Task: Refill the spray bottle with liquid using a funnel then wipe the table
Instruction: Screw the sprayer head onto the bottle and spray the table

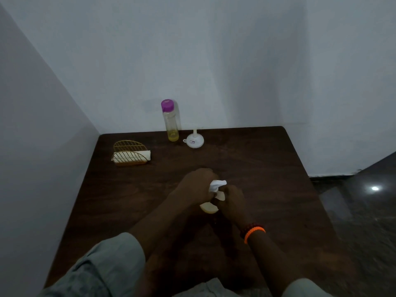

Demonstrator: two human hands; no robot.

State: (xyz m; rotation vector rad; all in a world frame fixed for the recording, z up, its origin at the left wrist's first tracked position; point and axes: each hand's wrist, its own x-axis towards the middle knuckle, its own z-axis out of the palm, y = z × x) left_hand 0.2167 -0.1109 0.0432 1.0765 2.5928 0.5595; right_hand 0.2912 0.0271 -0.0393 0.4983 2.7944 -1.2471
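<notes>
White spray head (217, 185) gripped by left hand (196, 186), right hand (232, 203) clamps spray bottle (209, 207) body mid-table: likely twisting cap. Funnel (194, 140), refill bottle (170, 121) wait at wall.

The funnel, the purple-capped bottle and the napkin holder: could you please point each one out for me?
funnel (194, 142), head view, on its white cone.
purple-capped bottle (171, 125), head view, on its clear body.
napkin holder (130, 155), head view, on its front wire grid.
</notes>
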